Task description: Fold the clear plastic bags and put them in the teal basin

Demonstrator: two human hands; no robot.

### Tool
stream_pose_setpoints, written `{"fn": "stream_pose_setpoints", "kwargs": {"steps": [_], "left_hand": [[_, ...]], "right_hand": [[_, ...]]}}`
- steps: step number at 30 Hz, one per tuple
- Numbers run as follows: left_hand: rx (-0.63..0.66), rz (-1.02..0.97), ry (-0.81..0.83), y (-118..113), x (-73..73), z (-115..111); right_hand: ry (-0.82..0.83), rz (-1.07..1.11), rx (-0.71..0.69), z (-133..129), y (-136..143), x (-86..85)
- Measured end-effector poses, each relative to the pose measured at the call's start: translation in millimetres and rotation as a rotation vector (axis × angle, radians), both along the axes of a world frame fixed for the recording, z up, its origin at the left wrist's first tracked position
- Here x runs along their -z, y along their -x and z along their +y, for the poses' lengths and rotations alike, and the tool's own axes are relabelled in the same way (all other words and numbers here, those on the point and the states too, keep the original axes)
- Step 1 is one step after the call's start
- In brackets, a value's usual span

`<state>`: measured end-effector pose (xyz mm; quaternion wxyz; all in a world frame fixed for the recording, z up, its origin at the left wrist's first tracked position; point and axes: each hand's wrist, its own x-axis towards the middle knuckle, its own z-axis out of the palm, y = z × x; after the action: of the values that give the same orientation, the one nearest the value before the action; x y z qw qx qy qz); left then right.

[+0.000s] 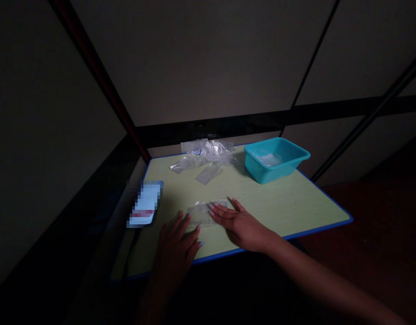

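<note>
1. Setting: a dim room with bare panel walls. The work surface is a pale green table (268, 203) with a blue rim, lit from above; everything around it is in shadow.

2. Left hand (175, 246): flat on the table, palm down, fingers loosely spread and holding nothing. Its fingertips lie at the near left edge of a small clear bag (204, 212); whether they touch it cannot be told.

3. Right hand (240, 223): also flat, palm down, fingers extended and slightly fanned, gripping nothing. Its fingertips rest on the bag's right end.

4. Bag location: flat on the table, between the two sets of fingertips and just beyond them.

5. Bag appearance: thin, transparent, rectangular, slightly wrinkled, with a faint sheen. Any contents cannot be made out.

6. Handling judgement: film this thin is likely to slide and crease. Pressing with flat fingertips and stroking outward from the middle would keep it smooth; one hand should anchor while the other moves.

7. Beyond the fingers: a heap of clear bags (206, 155) at the far edge, well apart from the hands.

8. Beyond and right of the fingers: a teal tub (275, 158) with something pale inside.

9. Left of the left fingers: a blurred-out card (146, 204).
</note>
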<state>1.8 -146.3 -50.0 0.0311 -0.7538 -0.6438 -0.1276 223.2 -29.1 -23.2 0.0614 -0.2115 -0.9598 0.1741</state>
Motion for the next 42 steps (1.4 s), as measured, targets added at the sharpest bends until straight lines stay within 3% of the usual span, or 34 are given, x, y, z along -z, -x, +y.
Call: {"fn": "stream_pose_setpoints", "kwargs": {"steps": [9, 15, 19, 23, 32, 38, 42], "left_hand": [[0.016, 0.002, -0.121, 0, 7.1, -1], [0.001, -0.129, -0.172, -39, -10.9, 12], [-0.056, -0.036, -0.075, -60, -13.0, 35], [-0.189, 0.103, 0.046, -61, -4.3, 49], [-0.216, 0.173, 0.119, -62, -9.4, 46], [-0.252, 0.154, 0.089, -65, -11.1, 44], [-0.241, 0.153, 0.033, -65, -9.6, 41]], "right_hand": [[0.037, 0.033, -0.013, 2, -1, 4.2], [0.047, 0.077, -0.020, 3, -1, 6.5], [0.061, 0.111, -0.012, 3, -1, 6.8], [0.076, 0.115, -0.018, 5, -1, 7.4], [0.053, 0.059, -0.032, 5, -13, 7.8], [0.057, 0.023, 0.025, 5, -31, 2.9], [0.005, 0.030, 0.089, 3, -25, -4.8]]}}
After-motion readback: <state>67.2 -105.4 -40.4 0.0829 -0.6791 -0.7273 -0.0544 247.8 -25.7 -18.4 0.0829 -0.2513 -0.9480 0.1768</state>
